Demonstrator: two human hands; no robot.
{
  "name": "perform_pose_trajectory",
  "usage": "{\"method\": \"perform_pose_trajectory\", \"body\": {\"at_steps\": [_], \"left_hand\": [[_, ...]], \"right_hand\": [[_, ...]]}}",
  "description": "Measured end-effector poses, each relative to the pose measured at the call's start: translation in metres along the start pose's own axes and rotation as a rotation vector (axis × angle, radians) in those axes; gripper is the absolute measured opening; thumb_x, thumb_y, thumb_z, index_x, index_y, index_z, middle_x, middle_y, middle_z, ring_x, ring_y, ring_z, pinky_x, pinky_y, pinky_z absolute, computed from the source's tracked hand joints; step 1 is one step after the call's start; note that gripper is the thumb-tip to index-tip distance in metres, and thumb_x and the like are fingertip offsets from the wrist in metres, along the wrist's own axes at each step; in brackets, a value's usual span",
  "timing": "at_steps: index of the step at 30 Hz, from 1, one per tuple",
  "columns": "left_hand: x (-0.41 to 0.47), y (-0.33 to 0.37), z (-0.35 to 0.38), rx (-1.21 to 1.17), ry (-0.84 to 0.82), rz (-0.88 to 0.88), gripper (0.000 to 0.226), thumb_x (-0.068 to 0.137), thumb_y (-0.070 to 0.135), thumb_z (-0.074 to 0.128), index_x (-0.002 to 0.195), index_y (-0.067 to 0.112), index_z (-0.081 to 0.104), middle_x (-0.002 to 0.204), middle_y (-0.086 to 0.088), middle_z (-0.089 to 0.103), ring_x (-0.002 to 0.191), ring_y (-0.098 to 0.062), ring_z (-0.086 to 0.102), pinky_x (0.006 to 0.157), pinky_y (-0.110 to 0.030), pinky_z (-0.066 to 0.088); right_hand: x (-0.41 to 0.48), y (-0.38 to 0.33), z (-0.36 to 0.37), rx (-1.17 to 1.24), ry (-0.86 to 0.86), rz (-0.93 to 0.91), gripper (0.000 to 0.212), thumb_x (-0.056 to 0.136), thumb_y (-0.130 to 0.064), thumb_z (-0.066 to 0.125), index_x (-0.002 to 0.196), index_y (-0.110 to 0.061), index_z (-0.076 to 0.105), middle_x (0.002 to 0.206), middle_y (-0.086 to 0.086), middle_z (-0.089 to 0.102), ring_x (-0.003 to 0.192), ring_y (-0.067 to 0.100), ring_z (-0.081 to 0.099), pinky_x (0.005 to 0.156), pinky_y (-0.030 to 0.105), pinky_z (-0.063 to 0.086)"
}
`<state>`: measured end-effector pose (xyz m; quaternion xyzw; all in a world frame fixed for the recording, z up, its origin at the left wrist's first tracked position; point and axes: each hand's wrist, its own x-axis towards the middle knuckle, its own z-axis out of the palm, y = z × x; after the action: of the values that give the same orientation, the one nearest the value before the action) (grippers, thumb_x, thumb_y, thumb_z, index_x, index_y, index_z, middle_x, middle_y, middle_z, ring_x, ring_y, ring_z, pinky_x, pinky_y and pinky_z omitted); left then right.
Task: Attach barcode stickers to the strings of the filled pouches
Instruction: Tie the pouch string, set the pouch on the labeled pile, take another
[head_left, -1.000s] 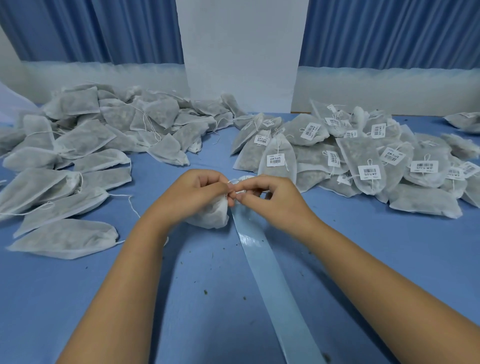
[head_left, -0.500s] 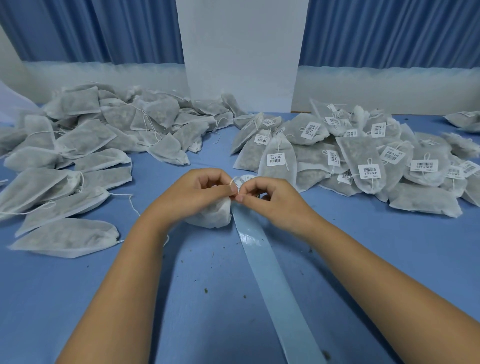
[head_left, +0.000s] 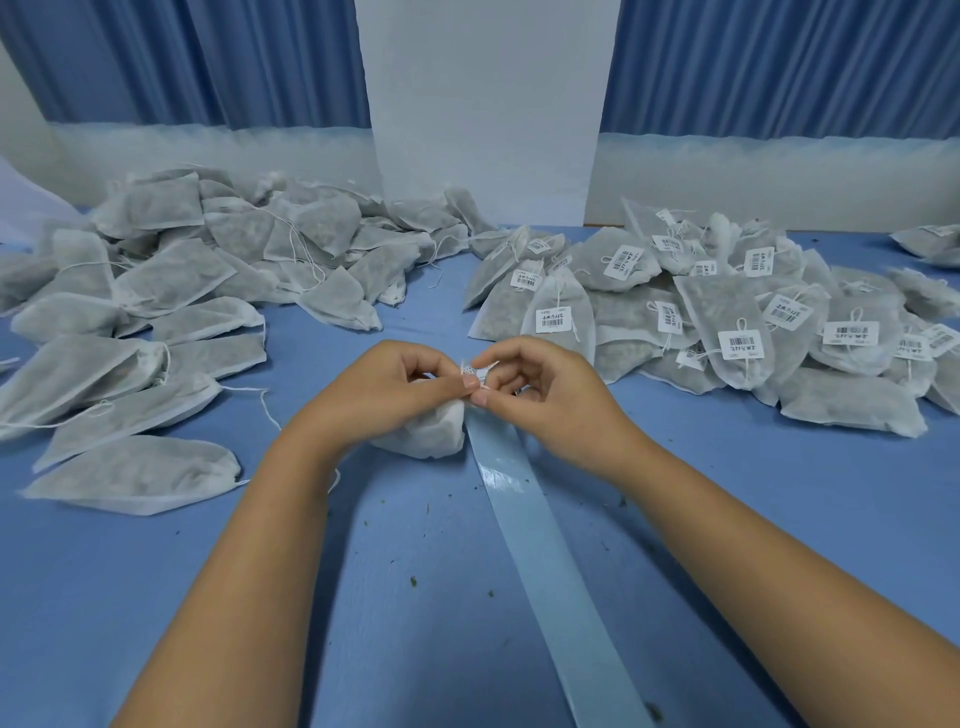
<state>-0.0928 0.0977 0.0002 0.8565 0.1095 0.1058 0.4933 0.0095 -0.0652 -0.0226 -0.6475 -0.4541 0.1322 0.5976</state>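
Sticker (head_left: 475, 370), small and white, sits between my two hands over the middle of the surface (head_left: 779, 499). My right hand (head_left: 550, 402) pinches it from the right. My left hand (head_left: 389, 395) meets it with thumb and forefinger and also grips the pouch (head_left: 431, 434) just below. Both hands are equally near. The string is too fine to make out. A backing strip (head_left: 540, 561) runs from the hands toward me. The unlabelled pile (head_left: 208, 270) lies left and the labelled pile (head_left: 727, 332) right, with open room between them.
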Motion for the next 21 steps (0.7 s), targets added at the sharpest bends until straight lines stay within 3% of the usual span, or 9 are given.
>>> {"method": "perform_pose_trajectory", "body": {"at_steps": [3,5,9,14,17,21], "left_hand": [[-0.001,-0.003,-0.003,0.038,-0.038,-0.011,0.025,0.086,0.04,0.072,0.07,0.021,0.074,0.062,0.003,0.049,0.06,-0.006,0.041,0.055,-0.015,0.032],[-0.002,-0.004,-0.006,0.062,-0.07,-0.023,0.025,0.087,0.041,0.072,0.075,0.02,0.076,0.065,0.0,0.05,0.062,-0.009,0.041,0.059,-0.021,0.031],[-0.004,-0.003,-0.009,0.058,-0.126,-0.012,0.031,0.076,0.055,0.072,0.081,0.025,0.079,0.074,-0.006,0.056,0.072,-0.017,0.044,0.072,-0.034,0.033],[-0.005,-0.002,-0.007,0.073,-0.079,0.024,0.041,0.064,0.064,0.069,0.078,0.026,0.078,0.066,0.0,0.054,0.064,-0.012,0.041,0.061,-0.024,0.033],[-0.005,-0.001,-0.007,0.057,-0.043,0.052,0.035,0.068,0.057,0.072,0.079,0.025,0.077,0.071,-0.004,0.064,0.068,-0.014,0.046,0.065,-0.026,0.036],[-0.003,-0.001,-0.006,0.021,-0.039,0.107,0.008,0.082,0.035,0.074,0.081,0.028,0.077,0.084,0.005,0.074,0.076,-0.013,0.056,0.075,-0.024,0.042]], "right_hand": [[-0.002,-0.001,-0.001,-0.165,-0.058,-0.06,0.028,0.088,-0.008,0.071,0.113,-0.022,0.07,0.082,-0.002,0.063,0.073,0.012,0.056,0.071,0.018,0.044],[-0.004,-0.002,-0.001,-0.253,-0.086,-0.097,0.024,0.089,-0.011,0.071,0.109,-0.023,0.073,0.086,0.002,0.066,0.077,0.012,0.058,0.072,0.017,0.044],[-0.002,-0.004,-0.005,-0.239,-0.088,-0.053,0.009,0.086,-0.009,0.073,0.094,-0.014,0.077,0.079,-0.009,0.065,0.07,0.001,0.056,0.068,0.014,0.043],[-0.001,-0.003,-0.007,-0.207,-0.159,0.083,0.006,0.091,-0.012,0.068,0.088,-0.01,0.073,0.068,-0.018,0.06,0.063,-0.003,0.05,0.064,0.011,0.039],[0.0,-0.005,-0.01,-0.159,-0.205,0.166,0.011,0.095,-0.017,0.063,0.089,-0.01,0.07,0.073,-0.008,0.056,0.067,0.006,0.048,0.066,0.019,0.04],[0.001,-0.008,-0.011,-0.075,-0.24,0.246,0.013,0.097,-0.019,0.058,0.09,-0.015,0.068,0.075,-0.006,0.059,0.068,0.002,0.054,0.065,0.017,0.044]]}}
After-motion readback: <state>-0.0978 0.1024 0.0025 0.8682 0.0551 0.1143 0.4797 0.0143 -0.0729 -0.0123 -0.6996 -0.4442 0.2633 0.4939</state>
